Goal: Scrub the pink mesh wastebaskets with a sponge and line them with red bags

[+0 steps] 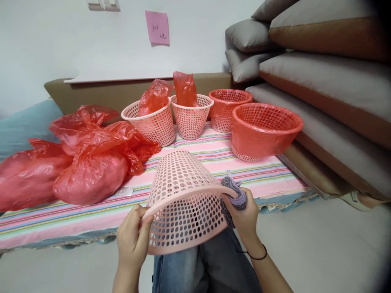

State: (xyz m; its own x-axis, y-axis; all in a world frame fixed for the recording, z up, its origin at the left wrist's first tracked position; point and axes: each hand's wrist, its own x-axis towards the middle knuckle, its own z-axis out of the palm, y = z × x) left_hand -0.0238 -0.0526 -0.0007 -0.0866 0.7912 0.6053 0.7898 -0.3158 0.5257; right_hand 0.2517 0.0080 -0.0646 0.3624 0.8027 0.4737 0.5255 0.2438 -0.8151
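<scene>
— Striped bedding (214,154) on a low bed against a white wall, cushions (320,73) stacked to your right. Where's the basket?

— Over your lap: the pink mesh basket (183,195) is tipped on its side, bottom pointing away. Your left hand (132,240) is closed on its rim, and your right hand (242,213) is curled around a bunched purple knitted cloth (235,193) pressed to the rim's other side.

— How will it handle?

— Light, thin plastic, I'd judge; the wall may flex, so the thicker rim is the firmest hold.

— Anything crowding you?

— Red plastic bags (85,162) are heaped on the bed's left. Four more baskets (192,116) stand further back, the nearest wrapped in red film.
</scene>
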